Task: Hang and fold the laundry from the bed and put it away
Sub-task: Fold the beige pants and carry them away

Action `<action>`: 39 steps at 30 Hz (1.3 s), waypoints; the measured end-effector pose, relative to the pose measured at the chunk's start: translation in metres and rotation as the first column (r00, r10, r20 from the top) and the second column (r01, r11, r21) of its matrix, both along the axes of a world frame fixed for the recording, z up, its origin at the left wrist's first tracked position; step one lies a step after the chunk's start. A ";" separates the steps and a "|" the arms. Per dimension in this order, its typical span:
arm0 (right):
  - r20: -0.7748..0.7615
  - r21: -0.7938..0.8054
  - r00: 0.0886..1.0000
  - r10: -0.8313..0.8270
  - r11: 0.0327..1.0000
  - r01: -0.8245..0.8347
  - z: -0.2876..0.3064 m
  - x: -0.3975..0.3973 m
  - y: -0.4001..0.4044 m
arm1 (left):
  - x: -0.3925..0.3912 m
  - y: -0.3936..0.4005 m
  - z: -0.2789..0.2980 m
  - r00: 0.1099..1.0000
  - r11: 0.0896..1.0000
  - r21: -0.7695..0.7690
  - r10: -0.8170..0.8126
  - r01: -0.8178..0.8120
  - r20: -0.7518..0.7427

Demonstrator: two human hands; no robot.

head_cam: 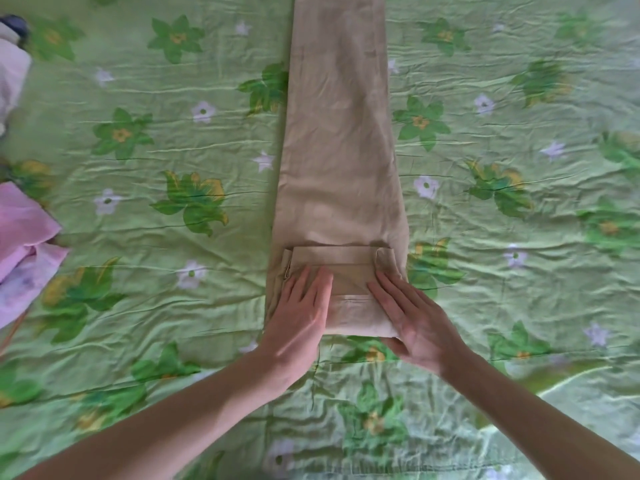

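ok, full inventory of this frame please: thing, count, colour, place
trousers: 1, beige, laid lengthwise down the middle of the bed, near end folded up
bedsheet: 1, light green with flower print, under everything
pink garment: 1, pink, left edge, crumpled
pale garment: 1, whitish pink, upper left edge, partly out of frame
dark item: 1, dark blue-grey, top left corner, too little visible to identify
left hand: flat on the folded end
right hand: flat on the folded end, right side

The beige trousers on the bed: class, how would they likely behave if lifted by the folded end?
The beige trousers would probably droop: the cloth is creased and lies flat on the bedsheet. The fold likely springs open, since the left hand and right hand press it down. Probably light.
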State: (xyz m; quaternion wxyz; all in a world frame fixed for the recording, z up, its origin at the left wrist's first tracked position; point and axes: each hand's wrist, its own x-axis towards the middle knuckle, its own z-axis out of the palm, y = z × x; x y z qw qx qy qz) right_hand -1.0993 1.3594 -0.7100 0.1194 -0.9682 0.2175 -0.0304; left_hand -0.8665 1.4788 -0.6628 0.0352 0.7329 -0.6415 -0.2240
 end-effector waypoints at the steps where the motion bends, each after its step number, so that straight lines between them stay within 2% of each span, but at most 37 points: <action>1: 0.007 0.023 1.000 0.025 0.999 -0.026 0.006 -0.005 0.003 | -0.001 0.006 0.006 0.999 1.000 0.017 -0.007 0.008 -0.032; 3: 0.035 0.085 0.998 0.058 0.995 -0.061 0.018 -0.018 0.012 | -0.002 0.019 0.021 0.994 0.996 0.058 -0.062 0.068 -0.092; 6: 0.166 0.211 0.986 0.017 0.976 -0.052 0.033 -0.041 0.028 | -0.001 0.032 0.047 0.971 0.962 0.194 -0.161 0.195 -0.177; 9: 0.275 0.401 0.949 -0.157 0.915 0.035 0.041 -0.057 0.039 | 0.009 0.035 0.061 0.961 0.929 0.293 -0.161 0.224 -0.225; 12: 0.318 0.606 0.865 -0.388 0.785 0.129 0.047 -0.058 0.045 | 0.028 0.031 0.057 0.928 0.954 0.273 -0.010 0.120 -0.371; 13: 0.315 0.628 0.840 -0.442 0.761 0.165 0.049 -0.055 0.044 | 0.035 0.030 0.054 0.882 0.966 0.257 0.094 0.031 -0.462; 15: 0.313 0.622 0.807 -0.501 0.750 0.225 0.051 -0.046 0.040 | 0.049 0.029 0.049 0.713 0.942 0.261 0.331 -0.211 -0.618; 17: 0.300 0.626 0.775 -0.556 0.728 0.280 0.048 -0.036 0.037 | 0.058 0.029 0.043 0.480 0.851 0.285 0.492 -0.442 -0.726; 18: 0.289 0.635 0.751 -0.594 0.706 0.314 0.047 -0.029 0.036 | 0.061 0.028 0.040 0.393 0.802 0.284 0.525 -0.525 -0.755; 21: 0.250 0.697 0.659 -0.710 0.604 0.386 0.040 -0.004 0.029 | 0.054 0.019 0.030 0.238 0.665 0.289 0.584 -0.689 -0.776; 23: 0.286 0.649 0.634 -0.718 0.632 0.423 0.037 0.013 0.021 | 0.050 0.009 0.023 0.170 0.578 0.327 0.642 -0.748 -0.748; 24: 0.308 0.613 0.624 -0.718 0.651 0.447 0.036 0.020 0.016 | 0.049 0.004 0.018 0.150 0.572 0.345 0.647 -0.745 -0.748; 26: 0.322 0.542 0.595 -0.737 0.658 0.522 0.033 0.031 0.005 | 0.052 -0.001 0.009 0.173 0.631 0.350 0.617 -0.692 -0.768; 29: 0.269 0.496 0.539 -0.798 0.595 0.633 0.023 0.045 -0.014 | 0.060 -0.005 0.001 0.348 0.768 0.251 0.522 -0.589 -0.779; 31: 0.242 0.445 0.525 -0.816 0.574 0.687 0.014 0.053 -0.024 | 0.063 -0.008 -0.003 0.415 0.832 0.178 0.433 -0.525 -0.800; 33: 0.198 0.433 0.511 -0.837 0.542 0.720 0.007 0.059 -0.033 | 0.064 -0.015 -0.010 0.437 0.840 0.135 0.402 -0.525 -0.805; 35: 0.160 0.442 0.487 -0.859 0.503 0.743 0.001 0.061 -0.041 | 0.062 -0.025 -0.020 0.457 0.809 0.101 0.425 -0.578 -0.781; 38: 0.097 0.480 0.385 -0.918 0.383 0.790 0.000 0.068 -0.046 | 0.058 -0.040 -0.040 0.481 0.746 0.040 0.468 -0.664 -0.742; 39: 0.132 0.450 0.371 -0.919 0.389 0.804 0.000 0.069 -0.046 | 0.057 -0.044 -0.046 0.516 0.728 0.003 0.489 -0.686 -0.703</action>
